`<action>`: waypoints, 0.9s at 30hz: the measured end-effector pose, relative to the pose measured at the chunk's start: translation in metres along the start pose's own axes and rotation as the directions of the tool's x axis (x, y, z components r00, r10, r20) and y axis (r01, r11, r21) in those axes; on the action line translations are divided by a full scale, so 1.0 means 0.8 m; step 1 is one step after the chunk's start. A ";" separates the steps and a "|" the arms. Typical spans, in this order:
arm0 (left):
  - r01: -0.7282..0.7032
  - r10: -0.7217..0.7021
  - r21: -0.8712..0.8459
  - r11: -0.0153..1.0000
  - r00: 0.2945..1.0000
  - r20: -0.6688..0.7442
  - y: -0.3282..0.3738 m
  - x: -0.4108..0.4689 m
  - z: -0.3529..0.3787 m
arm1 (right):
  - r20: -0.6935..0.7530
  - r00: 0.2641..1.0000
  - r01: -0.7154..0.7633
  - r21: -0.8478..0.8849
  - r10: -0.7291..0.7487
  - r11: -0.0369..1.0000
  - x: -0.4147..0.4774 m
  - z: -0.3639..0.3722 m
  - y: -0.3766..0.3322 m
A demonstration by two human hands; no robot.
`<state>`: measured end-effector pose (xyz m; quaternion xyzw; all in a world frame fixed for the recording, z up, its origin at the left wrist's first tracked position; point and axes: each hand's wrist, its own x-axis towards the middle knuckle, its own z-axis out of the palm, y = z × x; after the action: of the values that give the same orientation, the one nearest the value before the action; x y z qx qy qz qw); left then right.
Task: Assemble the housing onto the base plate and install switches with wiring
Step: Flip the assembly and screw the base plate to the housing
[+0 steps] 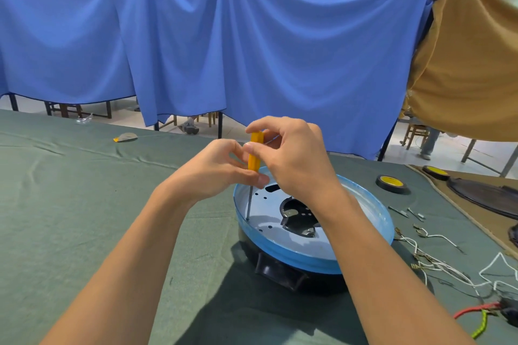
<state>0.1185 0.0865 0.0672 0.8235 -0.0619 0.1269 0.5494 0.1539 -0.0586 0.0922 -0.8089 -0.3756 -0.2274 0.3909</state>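
Left hand (215,168), right hand (291,159): both pinching yellow screwdriver (255,157), tip apparently seated in blue plate (294,256), centre frame.

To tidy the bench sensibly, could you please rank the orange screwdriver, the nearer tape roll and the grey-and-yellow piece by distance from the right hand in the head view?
1. Orange screwdriver: gripped in the right hand.
2. Tape roll: lying off to its right.
3. Grey-and-yellow piece: far left, towards the back.
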 end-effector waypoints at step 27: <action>-0.007 0.011 -0.071 0.997 0.998 0.056 -0.014 0.000 -0.007 | 0.093 0.995 -0.055 0.108 0.045 0.993 0.002 -0.001 -0.004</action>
<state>0.1207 0.0962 0.0591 0.8066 -0.0858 0.1038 0.5755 0.1526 -0.0573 0.0949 -0.8046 -0.3846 -0.1594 0.4233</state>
